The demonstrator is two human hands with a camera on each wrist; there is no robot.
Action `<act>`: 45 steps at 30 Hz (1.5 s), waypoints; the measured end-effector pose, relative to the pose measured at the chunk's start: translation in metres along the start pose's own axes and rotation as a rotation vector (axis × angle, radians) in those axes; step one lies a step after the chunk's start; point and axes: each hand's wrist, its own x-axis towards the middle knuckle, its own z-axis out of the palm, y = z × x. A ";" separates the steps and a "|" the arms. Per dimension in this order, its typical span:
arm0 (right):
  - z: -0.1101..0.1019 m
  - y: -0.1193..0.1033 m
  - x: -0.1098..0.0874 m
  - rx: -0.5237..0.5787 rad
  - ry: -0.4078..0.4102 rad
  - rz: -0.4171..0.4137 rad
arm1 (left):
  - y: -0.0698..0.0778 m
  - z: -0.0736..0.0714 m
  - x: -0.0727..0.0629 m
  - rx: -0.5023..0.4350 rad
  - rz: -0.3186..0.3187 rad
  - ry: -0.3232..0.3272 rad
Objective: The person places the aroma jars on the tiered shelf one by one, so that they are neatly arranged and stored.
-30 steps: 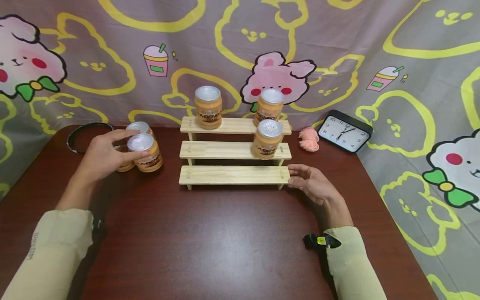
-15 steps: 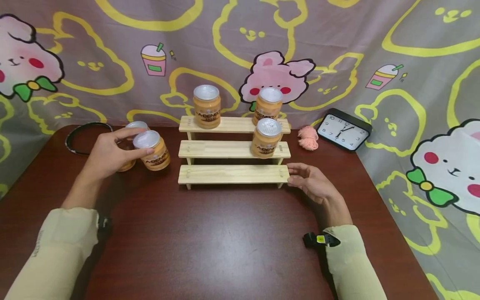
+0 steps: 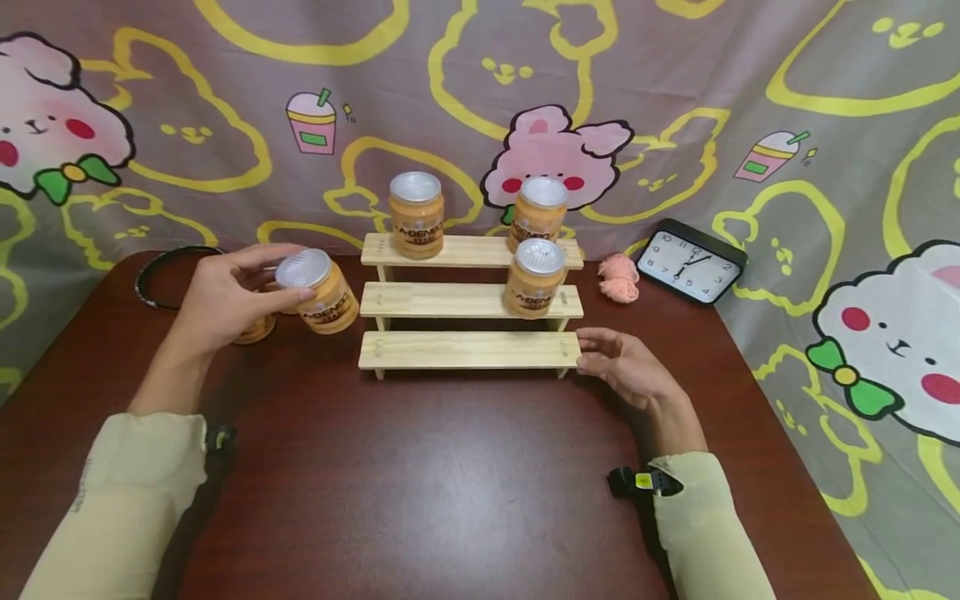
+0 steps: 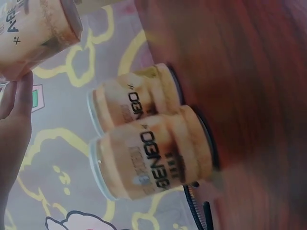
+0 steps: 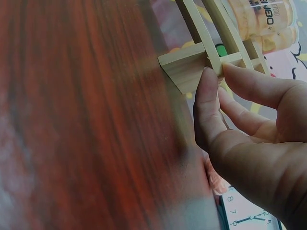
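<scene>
My left hand (image 3: 213,296) grips an orange jar (image 3: 328,304) with a silver lid, thumb and fingers round its upper part. The jar tilts, lid toward the hand, left of a three-step wooden display rack (image 3: 468,350). Two similar jars, a nearer jar (image 4: 151,160) and a farther jar (image 4: 132,100), stand on the table in the left wrist view; my hand mostly hides them in the head view. With thumb and fingertips, my right hand (image 3: 626,367) pinches the right end of the rack's lowest step, also seen in the right wrist view.
On the top step stand a left jar (image 3: 417,217) and a right jar (image 3: 542,212); another jar (image 3: 536,282) is on the middle step's right. Pink yarn (image 3: 618,279) and a clock (image 3: 690,262) lie right of the rack. A black ring (image 3: 142,283) lies back left.
My left hand has lifted the jar away from the other two and carried it right toward the rack, tilting it more. My right hand stays at the rack's end.
</scene>
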 end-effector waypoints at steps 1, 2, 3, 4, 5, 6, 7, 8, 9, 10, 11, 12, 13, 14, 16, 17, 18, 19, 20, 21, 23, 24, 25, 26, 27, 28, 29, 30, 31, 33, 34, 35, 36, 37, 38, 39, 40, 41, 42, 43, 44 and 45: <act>0.000 0.000 0.000 -0.001 -0.002 -0.001 | 0.002 0.001 0.000 -0.013 0.011 0.003; 0.000 0.000 -0.001 -0.002 -0.002 -0.001 | 0.004 0.003 0.001 -0.026 0.027 0.005; 0.000 0.001 -0.001 0.001 -0.005 -0.003 | 0.005 0.004 0.001 -0.040 0.045 0.006; 0.000 0.001 -0.001 0.001 -0.005 -0.005 | 0.006 0.005 0.001 -0.060 0.063 0.009; 0.000 0.001 -0.001 0.001 -0.005 -0.006 | 0.007 0.007 0.001 -0.074 0.077 0.013; 0.000 0.001 -0.001 0.002 -0.006 -0.006 | 0.008 0.009 0.002 -0.091 0.091 0.013; 0.000 0.001 -0.001 0.003 -0.006 -0.005 | 0.010 0.011 0.003 -0.104 0.100 0.013; -0.001 0.001 -0.001 0.003 -0.004 -0.004 | 0.011 0.013 0.004 -0.124 0.105 0.008; -0.001 0.002 -0.001 0.006 -0.003 -0.004 | 0.012 0.015 0.005 -0.141 0.106 0.005; -0.001 0.002 -0.001 0.008 -0.002 -0.005 | 0.013 0.017 0.006 -0.156 0.103 0.002; -0.002 0.002 -0.001 0.011 -0.002 -0.007 | 0.014 0.019 0.008 -0.161 0.101 0.000; -0.002 0.002 0.000 0.015 -0.004 -0.010 | 0.015 0.021 0.009 -0.170 0.097 -0.005; -0.002 0.002 0.000 0.018 -0.004 -0.014 | 0.016 0.023 0.010 -0.174 0.094 -0.009; -0.002 0.002 0.000 0.019 -0.008 -0.019 | 0.017 0.025 0.011 -0.170 0.089 -0.011; -0.002 0.002 0.000 0.022 -0.009 -0.021 | 0.019 0.028 0.013 -0.159 0.083 -0.016; -0.001 0.002 0.000 0.021 -0.010 -0.022 | 0.021 0.030 0.013 -0.155 0.081 -0.017; -0.001 0.002 0.000 0.019 -0.011 -0.023 | 0.022 0.031 0.014 -0.156 0.080 -0.019; -0.002 0.002 0.000 0.018 -0.012 -0.023 | 0.022 0.032 0.015 -0.156 0.081 -0.020; -0.002 0.001 0.001 0.017 -0.011 -0.023 | 0.023 0.034 0.015 -0.161 0.082 -0.021; -0.002 0.001 0.001 0.020 -0.007 -0.021 | 0.024 0.035 0.016 -0.169 0.086 -0.022; -0.002 0.000 0.001 0.021 -0.005 -0.020 | 0.025 0.038 0.018 -0.191 0.095 -0.025; -0.002 0.000 0.000 0.021 -0.007 -0.021 | 0.026 0.040 0.019 -0.202 0.100 -0.028; -0.002 0.000 0.000 0.022 -0.005 -0.019 | 0.026 0.042 0.020 -0.208 0.105 -0.033; -0.002 0.000 0.000 0.023 -0.003 -0.017 | 0.026 0.044 0.021 -0.209 0.112 -0.039; -0.002 0.000 0.000 0.023 -0.003 -0.015 | 0.026 0.046 0.023 -0.212 0.116 -0.046; -0.002 0.001 0.000 0.022 -0.003 -0.014 | 0.027 0.048 0.024 -0.214 0.117 -0.053; -0.002 0.001 0.000 0.020 -0.004 -0.014 | 0.027 0.050 0.025 -0.214 0.120 -0.062; -0.002 0.001 -0.001 0.019 -0.006 -0.015 | 0.026 0.052 0.026 -0.215 0.123 -0.071; -0.002 0.002 -0.001 0.018 -0.006 -0.016 | 0.026 0.054 0.027 -0.210 0.127 -0.080; -0.002 0.003 -0.001 0.016 -0.013 -0.025 | 0.026 0.058 0.028 -0.220 0.132 -0.097; -0.002 0.003 -0.001 0.022 -0.017 -0.032 | 0.026 0.060 0.029 -0.225 0.136 -0.102; -0.002 0.004 -0.001 0.023 -0.019 -0.035 | 0.026 0.062 0.029 -0.235 0.141 -0.109; -0.002 0.004 -0.001 0.024 -0.020 -0.037 | 0.027 0.064 0.029 -0.244 0.143 -0.116; -0.002 0.005 -0.001 0.023 -0.023 -0.040 | 0.027 0.065 0.030 -0.252 0.147 -0.121; -0.002 0.005 -0.001 0.026 -0.019 -0.036 | 0.028 0.067 0.030 -0.263 0.148 -0.127; -0.002 0.005 -0.001 0.025 -0.017 -0.033 | 0.029 0.068 0.030 -0.270 0.150 -0.132; -0.002 0.005 -0.001 0.024 -0.012 -0.027 | 0.030 0.069 0.030 -0.270 0.155 -0.136; -0.002 0.005 -0.001 0.016 -0.008 -0.021 | 0.031 0.070 0.031 -0.271 0.158 -0.141; -0.002 0.004 -0.001 0.014 -0.007 -0.018 | 0.031 0.071 0.032 -0.265 0.162 -0.147; -0.002 0.004 -0.001 0.012 -0.005 -0.016 | 0.031 0.072 0.033 -0.255 0.165 -0.150; -0.001 0.003 0.000 0.013 0.000 -0.012 | 0.032 0.073 0.034 -0.246 0.167 -0.155; -0.001 0.003 0.000 0.013 0.000 -0.012 | 0.032 0.074 0.036 -0.241 0.170 -0.160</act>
